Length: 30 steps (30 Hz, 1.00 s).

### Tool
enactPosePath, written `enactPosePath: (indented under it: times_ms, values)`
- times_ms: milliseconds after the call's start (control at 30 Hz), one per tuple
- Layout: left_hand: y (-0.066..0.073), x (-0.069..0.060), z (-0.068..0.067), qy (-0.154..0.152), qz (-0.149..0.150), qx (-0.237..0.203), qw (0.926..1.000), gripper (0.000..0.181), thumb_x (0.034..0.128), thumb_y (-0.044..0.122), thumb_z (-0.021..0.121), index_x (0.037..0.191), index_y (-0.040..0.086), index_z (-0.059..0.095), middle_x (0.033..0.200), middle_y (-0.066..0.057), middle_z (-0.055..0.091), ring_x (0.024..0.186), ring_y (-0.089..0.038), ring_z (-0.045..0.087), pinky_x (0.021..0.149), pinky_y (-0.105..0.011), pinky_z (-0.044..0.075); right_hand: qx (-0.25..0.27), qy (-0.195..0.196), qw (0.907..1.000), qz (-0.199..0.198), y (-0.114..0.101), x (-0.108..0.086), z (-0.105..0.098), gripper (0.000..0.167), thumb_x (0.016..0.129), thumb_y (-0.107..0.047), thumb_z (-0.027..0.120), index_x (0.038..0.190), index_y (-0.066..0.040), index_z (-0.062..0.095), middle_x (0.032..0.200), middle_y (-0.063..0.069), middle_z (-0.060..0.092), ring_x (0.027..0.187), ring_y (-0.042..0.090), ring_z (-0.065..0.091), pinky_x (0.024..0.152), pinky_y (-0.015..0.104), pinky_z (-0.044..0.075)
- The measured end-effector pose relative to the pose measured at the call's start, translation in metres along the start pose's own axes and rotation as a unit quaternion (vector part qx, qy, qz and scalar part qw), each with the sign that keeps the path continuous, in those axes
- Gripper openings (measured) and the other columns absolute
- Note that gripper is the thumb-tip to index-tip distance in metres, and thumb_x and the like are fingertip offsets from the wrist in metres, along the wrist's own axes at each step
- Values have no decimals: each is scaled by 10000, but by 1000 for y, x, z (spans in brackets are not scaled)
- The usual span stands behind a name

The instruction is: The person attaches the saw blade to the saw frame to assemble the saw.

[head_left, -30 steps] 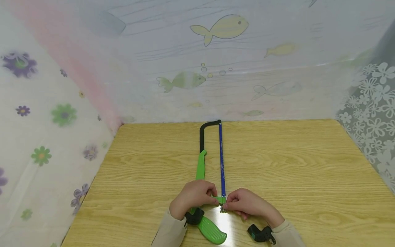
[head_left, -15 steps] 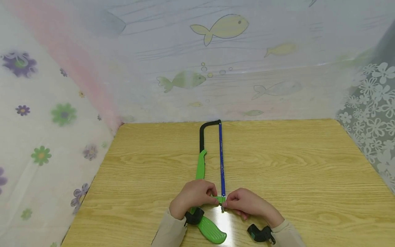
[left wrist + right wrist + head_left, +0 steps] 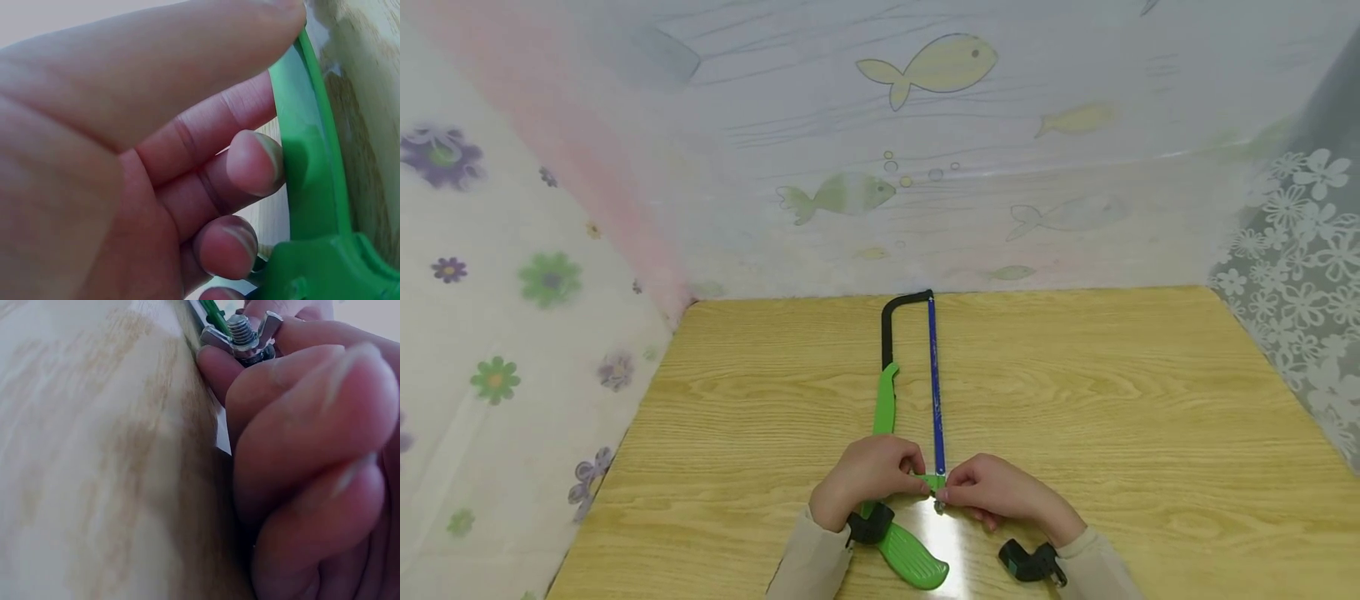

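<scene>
Right hand (image 3: 1000,493): thumb and a fingertip pinch the wing nut (image 3: 216,340), one digit at each wing; the remaining fingers curl in toward the palm, close over the tabletop. The bolt (image 3: 239,329) shows its threaded end standing out past the nut.

Left hand (image 3: 880,467): thumb and forefinger pinch the short green arm (image 3: 307,169) that carries the near end of the blade; the other fingers bend loosely, their tips at or just beside the green plastic. Exact contact of those tips cannot be told.

Farther out: the hacksaw lies on its side on the wooden table (image 3: 1075,400), pointing away from the person. Its blue blade (image 3: 936,392) runs straight from the green arm to the far corner of the black frame (image 3: 887,337), apparently seated at both ends. The green handle (image 3: 913,557) lies nearest the person, partly under the left wrist. Beyond the table stands a fish-printed sheet (image 3: 820,242).

Judgement: step in hand is turning the wing nut to adjust blade tension; whether tightening or loosening, the frames do not settle. The next move calls for the left hand to steady the arm while the right re-grips the wings for another turn, without tipping the blade off its seat.
</scene>
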<state>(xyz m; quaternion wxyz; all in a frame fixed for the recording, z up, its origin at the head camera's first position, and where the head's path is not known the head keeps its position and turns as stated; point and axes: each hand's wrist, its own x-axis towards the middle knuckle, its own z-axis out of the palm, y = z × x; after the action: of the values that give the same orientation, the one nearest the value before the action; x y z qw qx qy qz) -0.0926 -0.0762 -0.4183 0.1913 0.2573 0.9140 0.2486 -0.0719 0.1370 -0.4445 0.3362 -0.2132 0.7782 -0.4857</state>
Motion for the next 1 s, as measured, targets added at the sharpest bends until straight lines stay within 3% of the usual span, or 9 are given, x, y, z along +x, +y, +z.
enactPosePath:
  times_ms: [233, 1000]
  values:
    - [0, 0, -1, 5, -84, -23, 10000, 151, 705, 393, 708, 738, 277, 616, 577, 141, 478, 517, -21, 427, 496, -217, 349, -5, -72, 10000, -59, 0, 2, -2, 283, 861, -333, 561, 699, -111, 625, 442, -50, 432, 339, 84, 404, 370, 261, 392]
    - [-1, 2, 0, -26, -86, -59, 9999, 154, 694, 405, 712, 733, 290, 616, 562, 140, 464, 513, -17, 421, 489, -212, 344, 158, -44, 9998, 81, 3, 1, -1, 245, 816, -359, 620, 730, -130, 621, 433, -54, 417, 326, 67, 382, 357, 247, 381]
